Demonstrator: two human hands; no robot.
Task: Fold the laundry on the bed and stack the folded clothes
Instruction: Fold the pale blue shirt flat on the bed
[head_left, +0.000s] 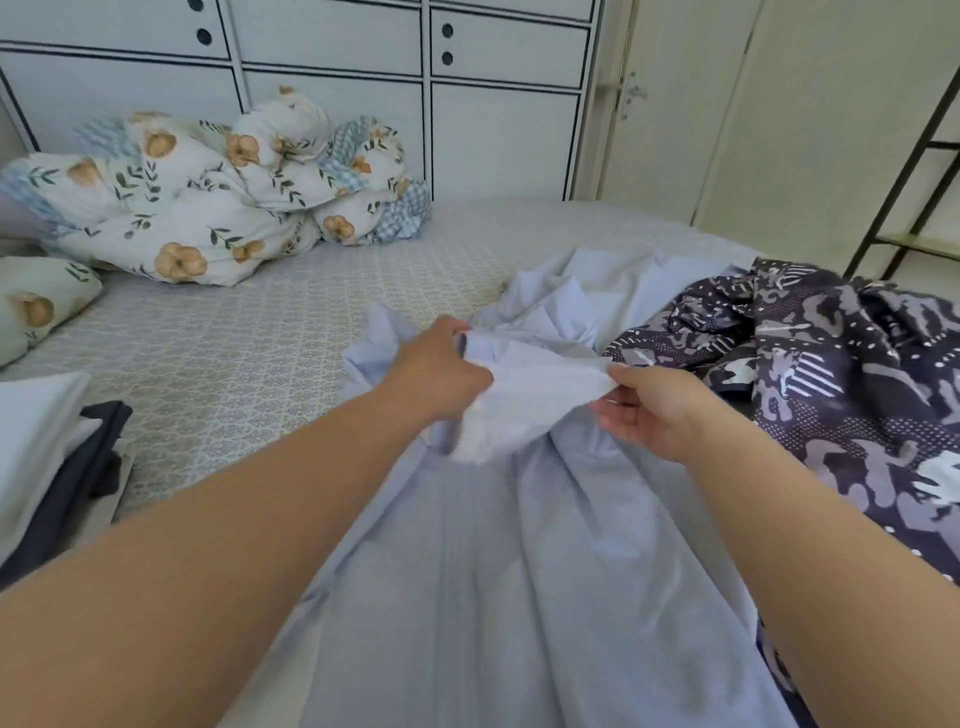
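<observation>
We had the pale blue garment (519, 545) in front of us on the bed (249, 353), running from the bottom edge of the view up toward twelve o'clock, where it bunched into a crumpled heap. Our left hand (441, 371) was closed around a bunched edge of it, and our right hand (649, 410) pinched the same edge just to its three o'clock side, a short span of cloth held taut between them. We could not tell which part of the garment that edge was; the folds hid it.

To do this step well, we judged we should find a true corner or seam before lifting, spread our hands apart along that edge, and shake the cloth flat so the far heap came loose, rather than fold over wrinkles.

The garment's long axis lay roughly six to twelve o'clock, its smoother stretch nearest us and its rumpled end pointing away toward the white cabinet (332, 78).

The dark patterned cloth (831, 374) lay touching it at three o'clock, apparently still unfolded. The stack of folded clothes (47, 452) sat at nine o'clock, well apart, and the floral quilt (208, 192) was heaped at eleven o'clock.
</observation>
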